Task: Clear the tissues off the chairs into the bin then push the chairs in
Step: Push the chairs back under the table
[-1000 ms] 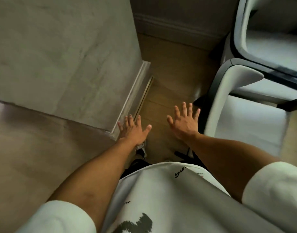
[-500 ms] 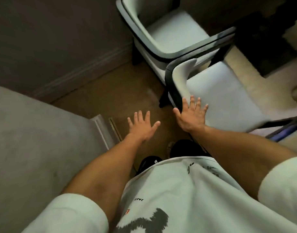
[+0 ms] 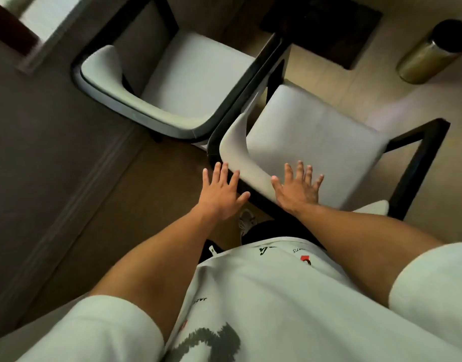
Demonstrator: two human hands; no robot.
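Directly ahead, both spread, empty hands, left hand (image 3: 220, 197) and right hand (image 3: 298, 190), reach the near black-framed grey cushioned chair (image 3: 313, 142); a second matching chair (image 3: 188, 74) crowds its far left, with a brass cylindrical bin (image 3: 428, 53) far right.

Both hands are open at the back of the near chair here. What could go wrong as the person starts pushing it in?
1. The near chair stands tight against the far chair; a push could catch their dark frames.
2. The left hand sits at the backrest's end, the right hand near its middle, so an uneven push might swing the chair.
3. The gold bin stands on the floor ahead and could get knocked.
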